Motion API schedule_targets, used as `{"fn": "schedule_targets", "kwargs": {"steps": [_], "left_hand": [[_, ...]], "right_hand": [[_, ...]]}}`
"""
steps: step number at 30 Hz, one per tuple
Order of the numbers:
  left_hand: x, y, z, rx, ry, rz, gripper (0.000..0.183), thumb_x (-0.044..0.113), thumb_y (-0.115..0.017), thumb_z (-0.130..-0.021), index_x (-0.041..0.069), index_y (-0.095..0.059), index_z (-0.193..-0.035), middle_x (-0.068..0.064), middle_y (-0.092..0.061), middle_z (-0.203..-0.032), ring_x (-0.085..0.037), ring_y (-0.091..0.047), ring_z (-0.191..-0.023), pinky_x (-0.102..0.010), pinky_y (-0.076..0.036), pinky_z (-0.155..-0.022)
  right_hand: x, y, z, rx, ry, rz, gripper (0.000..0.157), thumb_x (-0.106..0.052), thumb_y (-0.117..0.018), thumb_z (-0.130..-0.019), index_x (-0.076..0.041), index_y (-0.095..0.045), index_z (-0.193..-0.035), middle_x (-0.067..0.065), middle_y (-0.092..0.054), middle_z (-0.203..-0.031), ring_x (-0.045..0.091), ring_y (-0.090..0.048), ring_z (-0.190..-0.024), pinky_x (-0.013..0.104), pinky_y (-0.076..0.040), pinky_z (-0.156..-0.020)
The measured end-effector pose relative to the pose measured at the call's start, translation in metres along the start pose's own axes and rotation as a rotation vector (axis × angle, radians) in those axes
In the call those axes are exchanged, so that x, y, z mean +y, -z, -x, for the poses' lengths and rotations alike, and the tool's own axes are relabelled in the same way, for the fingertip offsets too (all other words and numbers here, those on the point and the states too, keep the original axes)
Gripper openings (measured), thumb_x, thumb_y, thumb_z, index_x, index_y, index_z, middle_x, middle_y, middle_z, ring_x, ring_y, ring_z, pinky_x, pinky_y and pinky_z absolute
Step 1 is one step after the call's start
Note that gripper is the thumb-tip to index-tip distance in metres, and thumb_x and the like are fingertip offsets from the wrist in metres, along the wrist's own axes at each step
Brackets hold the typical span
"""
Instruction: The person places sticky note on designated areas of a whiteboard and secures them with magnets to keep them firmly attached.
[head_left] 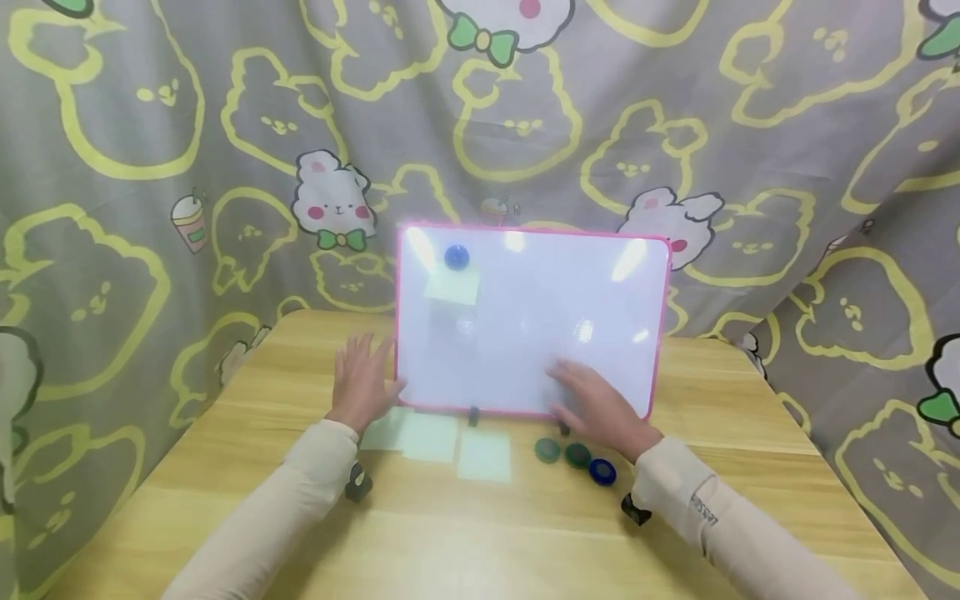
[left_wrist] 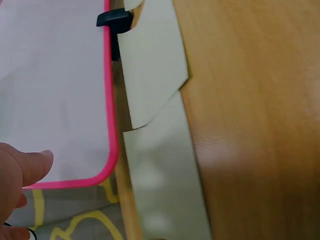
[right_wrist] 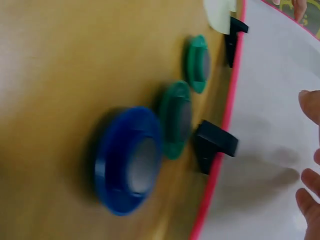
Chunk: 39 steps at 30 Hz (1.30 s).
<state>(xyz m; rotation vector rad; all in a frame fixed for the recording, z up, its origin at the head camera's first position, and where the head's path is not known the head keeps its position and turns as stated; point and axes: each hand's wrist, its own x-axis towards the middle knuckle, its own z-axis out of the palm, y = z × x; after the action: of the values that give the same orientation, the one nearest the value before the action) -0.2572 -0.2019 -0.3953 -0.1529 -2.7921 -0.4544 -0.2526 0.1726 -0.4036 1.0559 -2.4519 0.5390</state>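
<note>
A whiteboard (head_left: 525, 325) with a pink frame stands tilted back on the table. At its left edge is my left hand (head_left: 363, 383), fingers spread and thumb (left_wrist: 37, 165) overlapping the board's corner area. My right hand (head_left: 600, 408), slightly blurred, reaches over the lower right of the board with fingers extended and nothing in them. On the board's upper left, a round blue magnet (head_left: 457, 257) sits at the top of a pale green paper note (head_left: 453, 287). Below the right hand lie two green magnets (head_left: 547, 451) and a blue magnet (right_wrist: 142, 165), grey discs facing up.
Several pale paper notes (head_left: 483, 456) lie along the board's front, two of them overlapping. Black stand clips (right_wrist: 215, 140) hold the board's lower edge. Behind the wooden table (head_left: 450, 542) hangs a grey curtain (head_left: 420, 100) with cartoon prints.
</note>
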Motion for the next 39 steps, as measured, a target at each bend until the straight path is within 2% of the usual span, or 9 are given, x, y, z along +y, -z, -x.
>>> {"fn": "schedule_targets", "kwargs": {"steps": [6,12,15,21,26,28,31,33,39], "left_hand": [[-0.015,-0.004,0.008,-0.118,0.042,0.067,0.065,0.034,-0.062,-0.082,0.001,-0.04,-0.133,-0.028,-0.022,-0.141,-0.046,-0.014,-0.129,-0.06,-0.006,-0.103],[-0.029,-0.002,0.016,-0.304,0.073,0.1,0.055,0.031,-0.063,-0.082,-0.001,-0.045,-0.124,-0.033,-0.036,-0.127,-0.046,-0.038,-0.114,-0.059,-0.034,-0.09],[-0.035,-0.003,0.02,-0.38,0.051,0.103,0.047,0.029,-0.066,-0.081,-0.001,-0.051,-0.114,-0.029,-0.046,-0.115,-0.041,-0.047,-0.102,-0.052,-0.04,-0.086],[-0.041,-0.008,0.026,-0.475,0.01,0.095,0.046,0.027,-0.072,-0.075,0.0,-0.055,-0.108,-0.018,-0.054,-0.103,-0.029,-0.049,-0.091,-0.047,-0.042,-0.082],[-0.039,-0.009,0.027,-0.485,0.026,0.083,0.048,0.025,-0.075,-0.073,0.001,-0.056,-0.109,-0.019,-0.053,-0.106,-0.028,-0.047,-0.088,-0.046,-0.043,-0.081],[-0.038,-0.008,0.028,-0.479,0.028,0.092,0.048,0.024,-0.075,-0.072,0.0,-0.055,-0.109,-0.019,-0.053,-0.106,-0.028,-0.047,-0.087,-0.046,-0.043,-0.08],[-0.038,-0.007,0.029,-0.461,0.038,0.108,0.048,0.022,-0.076,-0.072,0.0,-0.054,-0.109,-0.018,-0.052,-0.102,-0.028,-0.047,-0.084,-0.044,-0.044,-0.076],[-0.039,-0.008,0.029,-0.443,0.044,0.117,0.048,0.021,-0.076,-0.071,0.0,-0.051,-0.107,-0.017,-0.052,-0.098,-0.027,-0.046,-0.081,-0.041,-0.045,-0.071],[-0.041,-0.01,0.029,-0.402,0.045,0.129,0.037,0.017,-0.076,-0.071,0.004,-0.047,-0.091,-0.008,-0.048,-0.08,-0.023,-0.044,-0.07,-0.031,-0.039,-0.057]], "right_hand": [[0.001,-0.008,0.011,-0.043,-0.027,-0.026,0.046,-0.022,-0.069,-0.08,-0.002,-0.055,-0.119,0.011,-0.057,-0.117,0.024,-0.051,-0.107,0.041,-0.04,-0.093],[0.002,-0.019,0.02,-0.101,0.019,-0.073,0.04,-0.017,-0.07,-0.078,0.001,-0.058,-0.111,0.01,-0.061,-0.101,0.023,-0.056,-0.09,0.041,-0.045,-0.084],[0.002,-0.022,0.023,-0.135,0.046,-0.087,0.035,-0.017,-0.071,-0.078,0.0,-0.06,-0.106,0.007,-0.06,-0.091,0.02,-0.054,-0.081,0.037,-0.045,-0.076],[0.001,-0.023,0.024,-0.182,0.045,-0.096,0.025,-0.024,-0.07,-0.079,-0.006,-0.064,-0.095,-0.001,-0.054,-0.073,0.012,-0.042,-0.067,0.028,-0.039,-0.063],[0.001,-0.024,0.024,-0.211,0.075,-0.082,0.017,-0.029,-0.069,-0.079,-0.015,-0.059,-0.077,-0.001,-0.044,-0.058,0.01,-0.036,-0.059,0.026,-0.034,-0.06],[-0.001,-0.024,0.026,-0.23,0.077,-0.059,0.018,-0.03,-0.069,-0.079,-0.014,-0.062,-0.081,-0.002,-0.05,-0.063,0.01,-0.042,-0.064,0.029,-0.038,-0.067],[-0.003,-0.022,0.029,-0.247,0.057,-0.033,0.03,-0.031,-0.07,-0.078,-0.01,-0.066,-0.099,0.0,-0.063,-0.086,0.015,-0.05,-0.084,0.037,-0.039,-0.081],[-0.005,-0.022,0.03,-0.246,0.044,-0.029,0.037,-0.032,-0.07,-0.077,-0.01,-0.065,-0.106,0.0,-0.064,-0.1,0.018,-0.05,-0.095,0.042,-0.039,-0.084],[-0.008,-0.025,0.03,-0.218,0.075,-0.03,0.03,-0.032,-0.073,-0.074,-0.016,-0.067,-0.098,-0.006,-0.063,-0.094,0.015,-0.047,-0.092,0.039,-0.037,-0.078]]}}
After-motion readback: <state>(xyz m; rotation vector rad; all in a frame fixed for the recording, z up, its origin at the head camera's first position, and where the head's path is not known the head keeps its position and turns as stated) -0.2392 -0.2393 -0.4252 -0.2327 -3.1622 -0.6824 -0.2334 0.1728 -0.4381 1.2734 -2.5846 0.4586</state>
